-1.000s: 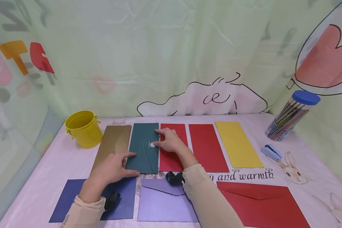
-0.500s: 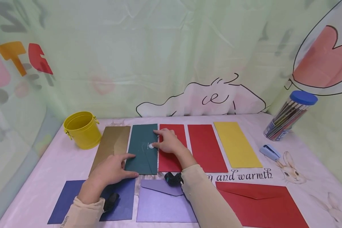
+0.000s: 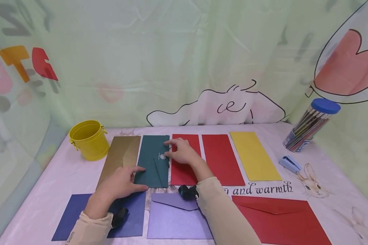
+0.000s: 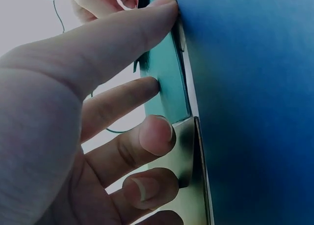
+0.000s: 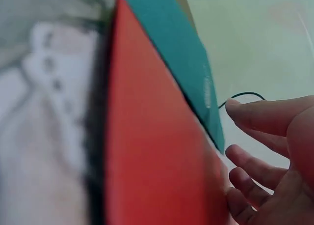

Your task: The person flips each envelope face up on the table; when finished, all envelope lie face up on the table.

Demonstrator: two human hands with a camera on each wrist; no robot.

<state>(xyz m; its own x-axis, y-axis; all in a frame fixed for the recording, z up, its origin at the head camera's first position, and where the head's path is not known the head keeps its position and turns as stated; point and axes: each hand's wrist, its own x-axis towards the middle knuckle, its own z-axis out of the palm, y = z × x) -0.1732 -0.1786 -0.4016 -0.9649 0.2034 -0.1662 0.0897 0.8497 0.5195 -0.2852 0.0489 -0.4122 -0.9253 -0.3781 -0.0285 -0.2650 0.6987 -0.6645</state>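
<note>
A teal envelope (image 3: 150,149) with a small white round mark lies lengthwise in the back row. My left hand (image 3: 119,182) is at its lower left, index fingertip on its left side and thumb at its near edge. In the left wrist view the fingers (image 4: 157,134) are spread and loosely bent. On the other side, my right hand (image 3: 184,151) reaches over a red envelope (image 3: 184,173), thumb and index fingertips over the teal envelope's right edge. The right wrist view shows the right hand's fingers (image 5: 255,166) loosely bent, with nothing gripped between them.
Left of the teal envelope are a brown envelope (image 3: 118,154) and a yellow bucket (image 3: 90,141). Another red envelope (image 3: 224,160) and a yellow one (image 3: 256,156) lie right. Blue (image 3: 72,217), lilac (image 3: 178,224) and red (image 3: 282,217) envelopes form the front row. A pencil jar (image 3: 312,126) and stapler (image 3: 290,164) stand right.
The teal envelope has shifted slightly toward me at its far end. The right index fingertip and thumb have moved a little; the left hand holds its place.
</note>
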